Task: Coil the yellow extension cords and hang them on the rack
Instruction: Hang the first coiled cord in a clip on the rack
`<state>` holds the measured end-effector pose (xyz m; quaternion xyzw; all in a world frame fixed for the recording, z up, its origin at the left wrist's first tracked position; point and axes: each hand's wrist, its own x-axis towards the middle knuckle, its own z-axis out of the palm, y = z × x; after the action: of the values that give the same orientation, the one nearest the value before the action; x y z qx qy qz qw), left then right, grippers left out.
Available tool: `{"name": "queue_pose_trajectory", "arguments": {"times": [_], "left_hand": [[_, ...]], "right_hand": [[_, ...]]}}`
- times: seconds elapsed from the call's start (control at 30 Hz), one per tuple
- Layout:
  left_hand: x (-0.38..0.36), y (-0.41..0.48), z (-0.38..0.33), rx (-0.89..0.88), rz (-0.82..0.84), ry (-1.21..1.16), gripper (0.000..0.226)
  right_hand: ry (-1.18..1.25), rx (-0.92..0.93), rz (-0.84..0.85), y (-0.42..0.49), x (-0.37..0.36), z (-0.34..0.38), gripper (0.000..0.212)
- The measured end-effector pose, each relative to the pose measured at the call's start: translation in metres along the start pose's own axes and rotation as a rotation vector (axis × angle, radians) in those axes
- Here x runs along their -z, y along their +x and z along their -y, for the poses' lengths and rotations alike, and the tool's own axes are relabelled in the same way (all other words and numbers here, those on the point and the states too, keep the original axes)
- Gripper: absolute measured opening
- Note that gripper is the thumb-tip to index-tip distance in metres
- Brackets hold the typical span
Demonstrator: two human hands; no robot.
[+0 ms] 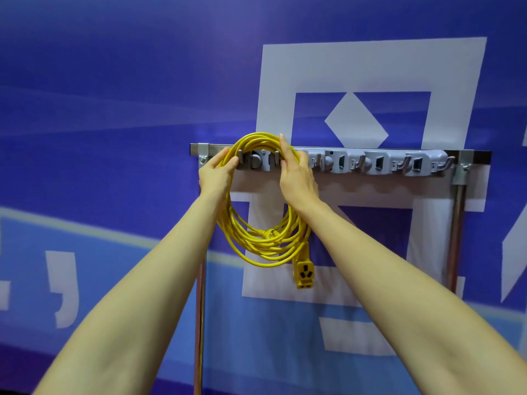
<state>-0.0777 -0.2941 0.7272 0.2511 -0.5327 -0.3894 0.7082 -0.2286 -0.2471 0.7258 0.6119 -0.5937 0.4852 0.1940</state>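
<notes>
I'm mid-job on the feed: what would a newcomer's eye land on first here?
The bright yellow coiled cord, held up at the left end of the grey hook rack, its socket end dangling below. The left hand and right hand grip the coil's top on either side. Behind is a blue wall banner with large white shapes.

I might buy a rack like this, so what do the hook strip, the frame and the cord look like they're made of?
Hook strip: probably moulded plastic, matte grey, with rounded edges. Frame: looks like polished metal tubing with bright reflections. Yellow extension cord: seemingly flexible rubber or vinyl jacket, slightly glossy, bending in loose loops.
</notes>
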Motion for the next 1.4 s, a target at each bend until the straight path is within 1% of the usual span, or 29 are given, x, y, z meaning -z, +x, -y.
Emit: {"name": "queue_pose_trajectory", "arguments": {"times": [0.07, 0.13, 0.3, 0.4, 0.47, 0.53, 0.6, 0.7, 0.77, 0.8, 0.87, 0.93, 1.0, 1.07, 1.17, 1.3, 1.37, 1.4], "left_hand": [[0.000, -0.003, 0.007, -0.042, -0.008, 0.027, 0.041], [0.000, -0.005, 0.009, -0.055, -0.006, 0.043, 0.041], [0.005, -0.012, 0.006, -0.093, 0.084, 0.160, 0.043], [0.010, -0.011, 0.006, -0.130, 0.142, 0.319, 0.045], [0.011, -0.012, 0.005, -0.166, 0.133, 0.440, 0.045], [0.010, -0.015, 0.004, -0.187, 0.116, 0.507, 0.045], [0.008, -0.015, 0.006, -0.192, 0.106, 0.519, 0.046], [0.008, -0.015, 0.010, -0.201, 0.101, 0.542, 0.047], [0.009, -0.015, 0.012, -0.199, 0.109, 0.558, 0.049], [0.009, -0.016, 0.012, -0.198, 0.115, 0.563, 0.050], [0.008, -0.016, 0.010, -0.192, 0.124, 0.576, 0.051], [0.009, -0.015, 0.007, -0.180, 0.127, 0.585, 0.051], [0.008, -0.016, 0.005, -0.168, 0.125, 0.586, 0.050], [0.008, -0.016, 0.004, -0.163, 0.115, 0.591, 0.050], [0.008, -0.014, 0.006, -0.182, 0.091, 0.600, 0.049], [0.008, -0.007, 0.009, -0.216, 0.073, 0.618, 0.047], [0.007, -0.005, 0.013, -0.232, 0.053, 0.623, 0.047], [0.007, -0.004, 0.016, -0.240, 0.045, 0.621, 0.047]], "right_hand": [[-0.042, 0.017, -0.012, -0.006, -0.003, -0.001, 0.057], [-0.035, 0.023, -0.014, -0.012, -0.005, 0.000, 0.059], [0.144, 0.055, 0.035, -0.015, 0.000, -0.005, 0.059], [0.171, 0.086, 0.025, -0.019, 0.006, -0.007, 0.056], [0.143, 0.109, -0.004, -0.021, 0.009, -0.006, 0.048], [0.112, 0.093, -0.029, -0.023, 0.009, -0.004, 0.045], [0.026, 0.053, -0.037, -0.026, 0.008, -0.004, 0.048], [-0.135, 0.016, 0.017, -0.038, 0.005, -0.002, 0.060], [-0.174, 0.011, 0.024, -0.042, 0.004, -0.003, 0.067], [-0.162, 0.012, 0.019, -0.042, 0.005, -0.002, 0.064], [-0.079, 0.015, -0.010, -0.036, 0.008, -0.001, 0.051], [0.046, 0.017, -0.085, -0.026, 0.012, 0.001, 0.042], [0.108, 0.021, -0.146, -0.018, 0.016, 0.004, 0.035], [0.068, 0.062, -0.161, -0.015, 0.018, 0.006, 0.033], [-0.081, 0.153, -0.172, -0.015, 0.020, 0.008, 0.029], [-0.230, 0.179, -0.200, -0.004, 0.019, 0.010, 0.024], [-0.297, 0.216, -0.224, -0.002, 0.014, 0.008, 0.024], [-0.326, 0.244, -0.245, -0.004, 0.011, 0.005, 0.028]]}}
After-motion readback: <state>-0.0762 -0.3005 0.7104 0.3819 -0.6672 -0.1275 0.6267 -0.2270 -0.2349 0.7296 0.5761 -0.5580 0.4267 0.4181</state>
